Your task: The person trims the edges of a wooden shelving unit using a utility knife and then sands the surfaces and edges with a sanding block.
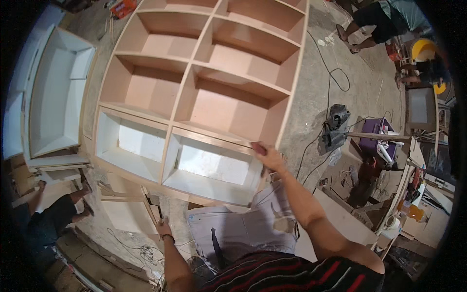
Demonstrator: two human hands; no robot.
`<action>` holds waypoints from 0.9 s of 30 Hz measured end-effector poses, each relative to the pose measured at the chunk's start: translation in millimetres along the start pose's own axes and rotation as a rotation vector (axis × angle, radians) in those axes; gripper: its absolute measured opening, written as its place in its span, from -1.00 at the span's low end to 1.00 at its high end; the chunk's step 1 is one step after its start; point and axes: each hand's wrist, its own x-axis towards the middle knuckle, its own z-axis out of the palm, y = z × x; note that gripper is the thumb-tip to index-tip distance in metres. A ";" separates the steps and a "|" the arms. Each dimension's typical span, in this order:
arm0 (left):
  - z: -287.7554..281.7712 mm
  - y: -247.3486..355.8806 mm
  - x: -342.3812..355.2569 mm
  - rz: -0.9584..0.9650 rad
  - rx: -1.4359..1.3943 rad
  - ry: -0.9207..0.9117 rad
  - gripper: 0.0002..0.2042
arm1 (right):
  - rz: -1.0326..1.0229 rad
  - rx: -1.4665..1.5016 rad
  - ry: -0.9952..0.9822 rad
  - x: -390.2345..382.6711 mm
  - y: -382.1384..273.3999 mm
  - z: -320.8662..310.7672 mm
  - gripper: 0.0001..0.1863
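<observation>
A large wooden shelf unit (171,92) with several open compartments lies in front of me. Its two nearest compartments are white inside; the others are bare pinkish wood. My right hand (271,159) is closed on a small dark-red piece of sandpaper (259,148), laid against the rail at the right end of the white row. My left hand (164,227) hangs low on the left, beside a dark, narrow strip and pale boards. Its fingers are small and partly hidden, so I cannot make out any hold.
White-lined cabinets (57,92) stand at the left. People are at the upper right and lower left. A cable (332,73) loops over the floor near a black bag (336,127). A purple crate (372,134) and a cluttered wooden bench frame (396,202) are on the right.
</observation>
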 end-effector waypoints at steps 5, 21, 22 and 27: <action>-26.2 123.7 -140.9 -0.151 -0.072 0.223 -0.62 | 0.450 0.045 -0.175 -95.4 178.3 -223.7 -0.35; 136.1 359.9 -299.6 0.033 0.254 -0.020 -0.34 | 1.137 0.846 -0.227 -447.9 326.8 -183.4 -0.19; 169.9 376.9 -302.9 0.121 0.157 -0.064 -0.33 | 0.953 0.890 -0.106 -430.4 368.5 -189.0 -0.18; 265.7 449.8 -340.8 0.138 -0.010 -0.136 -0.34 | 0.595 0.390 0.049 -293.7 427.3 -310.6 -0.29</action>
